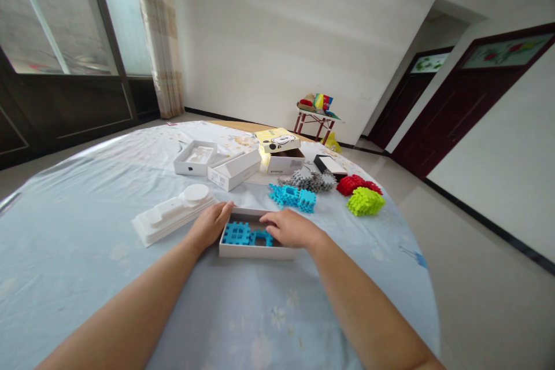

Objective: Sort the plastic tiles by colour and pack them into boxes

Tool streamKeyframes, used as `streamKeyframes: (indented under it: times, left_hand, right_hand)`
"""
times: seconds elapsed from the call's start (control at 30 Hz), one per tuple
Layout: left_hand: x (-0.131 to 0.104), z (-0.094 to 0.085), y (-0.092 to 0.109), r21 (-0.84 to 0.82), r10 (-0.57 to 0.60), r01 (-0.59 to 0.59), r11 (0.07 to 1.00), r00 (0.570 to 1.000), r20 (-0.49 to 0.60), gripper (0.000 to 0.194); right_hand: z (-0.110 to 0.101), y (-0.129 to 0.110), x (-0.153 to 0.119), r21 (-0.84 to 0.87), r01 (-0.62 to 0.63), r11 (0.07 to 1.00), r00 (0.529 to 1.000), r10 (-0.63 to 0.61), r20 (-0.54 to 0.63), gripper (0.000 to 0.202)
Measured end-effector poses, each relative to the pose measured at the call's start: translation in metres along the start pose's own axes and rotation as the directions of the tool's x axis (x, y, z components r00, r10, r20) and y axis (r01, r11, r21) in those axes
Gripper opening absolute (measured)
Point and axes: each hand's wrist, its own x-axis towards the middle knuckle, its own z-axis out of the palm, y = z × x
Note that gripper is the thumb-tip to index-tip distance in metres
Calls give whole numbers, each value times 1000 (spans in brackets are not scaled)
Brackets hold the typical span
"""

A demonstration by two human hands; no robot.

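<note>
A shallow white box [255, 251] lies in front of me with blue interlocking building blocks [237, 233] flat inside its left part. My left hand [211, 223] grips the box's left rim, thumb along the edge. My right hand [291, 228] reaches over the right side into the box, its fingers bent at the upper right corner of a blue block with a square opening [261, 239]. Part of the box floor is hidden under that hand. Beyond the box sits a pile of blue blocks [292, 198].
Left of the box is a white moulded tray [173, 215]. Farther back are an open white box [196, 159], a long white box [235, 169], a yellow-lidded carton [284, 163] and a black-and-white box [330, 167]. Grey [310, 180], red [353, 184] and lime-green blocks [365, 202] lie right.
</note>
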Motion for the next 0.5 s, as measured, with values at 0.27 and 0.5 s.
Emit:
streamKeyframes:
  times: [0.27, 0.5]
  left_hand:
    - [1, 0, -2, -8, -10, 10, 1000, 1000, -8, 51]
    - [1, 0, -3, 9, 0, 0, 1000, 1000, -19, 51]
  right_hand:
    - [-27, 76, -10, 133, -162, 978, 817, 208, -537, 34]
    - [-8, 135, -13, 126, -289, 949, 826, 313, -469, 65]
